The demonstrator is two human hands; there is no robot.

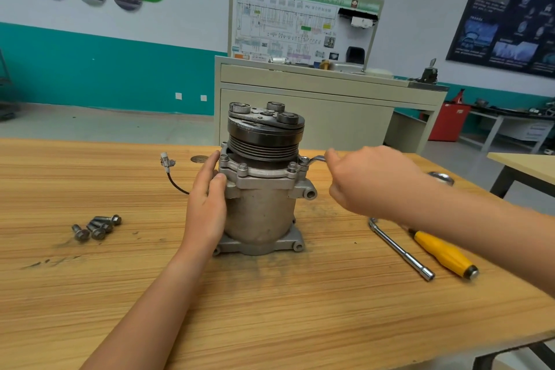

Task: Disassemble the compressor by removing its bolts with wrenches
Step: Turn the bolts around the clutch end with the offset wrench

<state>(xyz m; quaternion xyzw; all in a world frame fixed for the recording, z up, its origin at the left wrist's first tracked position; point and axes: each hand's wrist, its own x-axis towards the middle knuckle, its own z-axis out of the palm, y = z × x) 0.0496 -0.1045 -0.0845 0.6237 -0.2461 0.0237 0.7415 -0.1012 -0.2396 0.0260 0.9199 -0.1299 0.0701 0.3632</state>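
Compressor (pixel 261 189) upright on desk (pixel 270 309), mid-width, toward far edge. Left hand (pixel 205 198) flat against its left side, fingers (pixel 207 168) straight, together; right hand (pixel 369 180) fingers curled round wrench (pixel 313 159), ring end on a flange bolt (pixel 304 161). Loose bolts (pixel 97 227) lie toward left edge.

Bright, even indoor light fills the room. The compressor (pixel 264 189) throws only a faint, soft shadow on the surface (pixel 300 309) just in front of its base. The right hand (pixel 369 180), beside the compressor, is smeared by motion blur. Behind the compressor the teal wall stripe (pixel 90 69) bows with wide-angle distortion, and the far posters (pixel 507 9) look soft.
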